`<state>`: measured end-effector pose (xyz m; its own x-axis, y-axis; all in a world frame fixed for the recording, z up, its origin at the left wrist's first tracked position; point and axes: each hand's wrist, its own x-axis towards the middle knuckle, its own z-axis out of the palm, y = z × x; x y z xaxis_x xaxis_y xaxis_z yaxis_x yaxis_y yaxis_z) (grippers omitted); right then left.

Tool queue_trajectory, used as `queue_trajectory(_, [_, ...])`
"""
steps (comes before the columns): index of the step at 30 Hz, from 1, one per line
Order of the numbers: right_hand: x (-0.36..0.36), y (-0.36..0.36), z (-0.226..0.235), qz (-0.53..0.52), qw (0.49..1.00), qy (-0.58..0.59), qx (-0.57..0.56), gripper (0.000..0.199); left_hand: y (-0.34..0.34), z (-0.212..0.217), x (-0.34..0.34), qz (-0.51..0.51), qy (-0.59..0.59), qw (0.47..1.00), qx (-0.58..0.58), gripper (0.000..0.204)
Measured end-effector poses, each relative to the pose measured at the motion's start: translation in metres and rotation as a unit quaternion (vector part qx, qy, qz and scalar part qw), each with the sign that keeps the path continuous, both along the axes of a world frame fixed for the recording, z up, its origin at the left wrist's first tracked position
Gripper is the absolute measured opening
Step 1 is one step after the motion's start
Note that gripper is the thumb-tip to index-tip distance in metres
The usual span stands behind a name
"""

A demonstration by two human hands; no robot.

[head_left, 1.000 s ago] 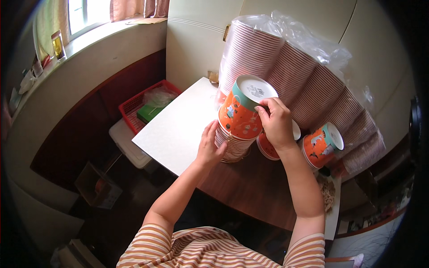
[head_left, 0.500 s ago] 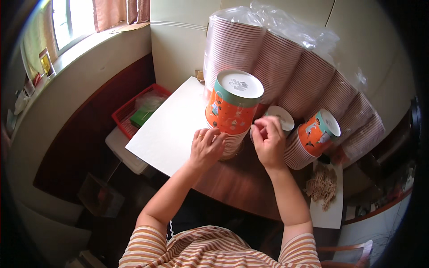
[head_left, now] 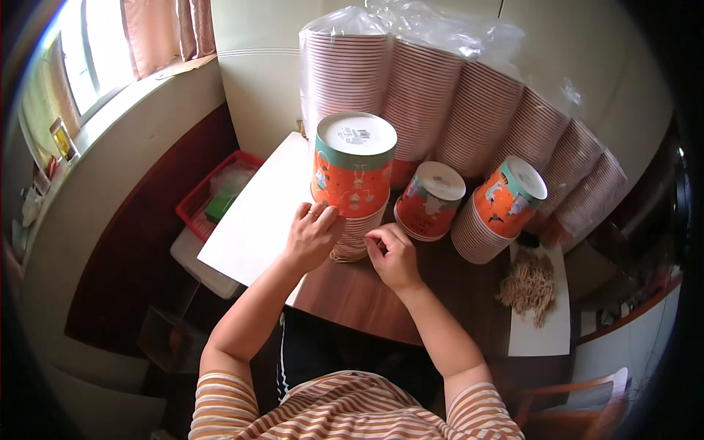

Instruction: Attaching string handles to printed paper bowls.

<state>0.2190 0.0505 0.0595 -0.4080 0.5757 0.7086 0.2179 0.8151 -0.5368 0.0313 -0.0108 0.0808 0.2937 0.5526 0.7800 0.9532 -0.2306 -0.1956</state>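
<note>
In front of me an upside-down stack of paper buckets (head_left: 352, 183), orange with a green band and a white base on top, stands on the brown table. Around the lower rims of this stack runs some thin tan cord (head_left: 347, 254). My left hand (head_left: 314, 233) is closed with curled fingers against the rims on the left side. By the lower right of the stack, my right hand (head_left: 396, 257) is closed in a pinch. Whatever either hand grips is hidden or too fine to make out.
A short upturned red-orange bucket (head_left: 429, 202) and another orange stack (head_left: 500, 209) stand to the right. Behind rise several tall bucket stacks in clear plastic (head_left: 422, 95). Tan strings (head_left: 529, 286) lie on a white board (head_left: 539, 339). At left are a white panel (head_left: 253, 220) and red basket (head_left: 192, 213).
My right hand has come down and left, from beside the short bucket to low on the stack, now pinched tighter. The whole view has shifted; my left hand stays at the rims.
</note>
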Motion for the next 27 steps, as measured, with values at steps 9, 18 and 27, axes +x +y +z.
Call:
queue_trajectory(9, [-0.025, -0.008, 0.005, 0.033, 0.999, 0.007, -0.005, 0.028, 0.001, -0.002, 0.000, -0.087, -0.122, 0.988, -0.039, 0.020])
queue_trajectory(18, [0.009, 0.006, -0.002, 0.021, 0.983, -0.165, -0.079, 0.012, -0.005, -0.006, -0.002, -0.088, -0.193, 0.975, -0.070, 0.028])
queue_trajectory(27, [0.034, 0.024, -0.013, -0.034, 0.992, 0.001, -0.118, 0.027, -0.023, -0.026, -0.014, -0.066, -0.382, 0.921, -0.034, 0.034])
